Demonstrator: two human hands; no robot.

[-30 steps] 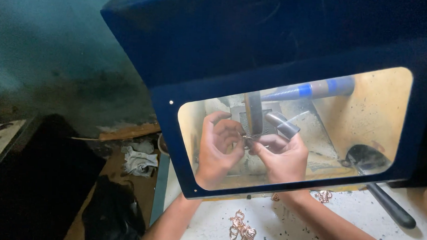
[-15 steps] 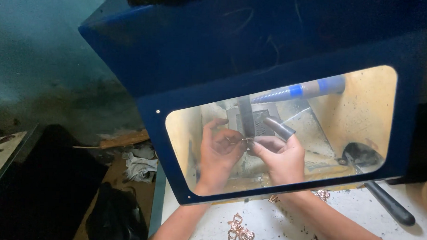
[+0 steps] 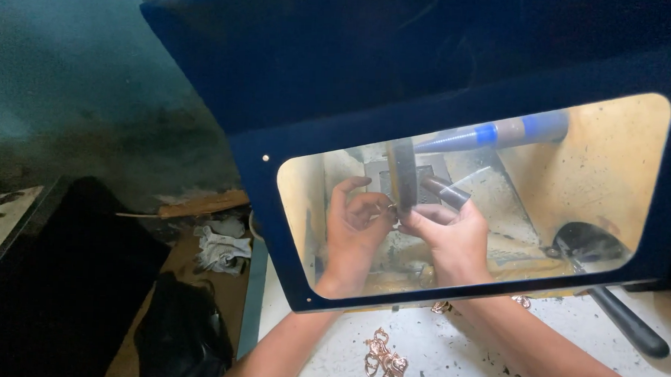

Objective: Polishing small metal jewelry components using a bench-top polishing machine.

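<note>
Both my hands inside the blue hood (image 3: 294, 98): left hand (image 3: 355, 230) fingers half-curled, right hand (image 3: 447, 241) pinching a small piece against the wheel (image 3: 403, 172); copper bits (image 3: 385, 359) on tabletop (image 3: 456, 356).

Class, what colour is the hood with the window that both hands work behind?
Dark blue hood, head view.

Both forearms bare; no sleeves, gloves, rings.
</note>
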